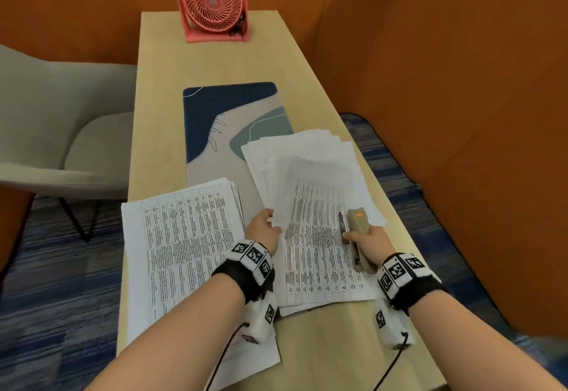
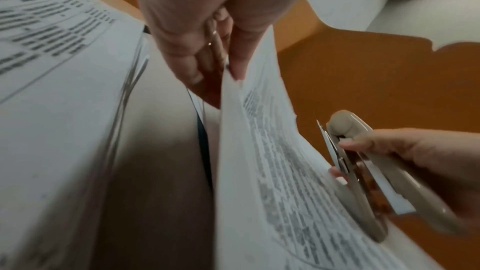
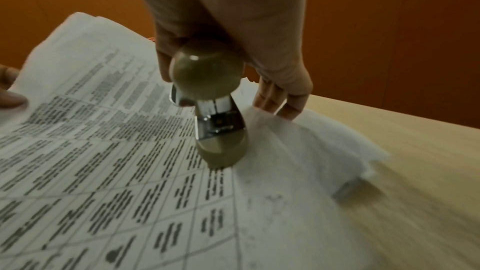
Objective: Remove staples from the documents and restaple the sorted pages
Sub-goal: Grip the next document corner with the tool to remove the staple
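Observation:
Two piles of printed table pages lie on the desk: a left pile (image 1: pixel 187 246) and a fanned right pile (image 1: pixel 310 175). My left hand (image 1: pixel 264 227) pinches the left edge of the top printed sheet (image 1: pixel 316 252) of the right pile and lifts it; the sheet (image 2: pixel 259 151) stands curled up between thumb and fingers. My right hand (image 1: pixel 368 241) grips a beige stapler (image 1: pixel 358 230) whose nose (image 3: pixel 221 151) rests on that sheet near its right margin. The stapler (image 2: pixel 363 171) shows a metal jaw on its side.
A patterned blue desk mat (image 1: pixel 227 120) lies under the far part of the papers. A pink desk fan (image 1: pixel 212 0) stands at the far end of the narrow wooden desk (image 1: pixel 159 113). A grey chair (image 1: pixel 55 120) is left; orange walls surround.

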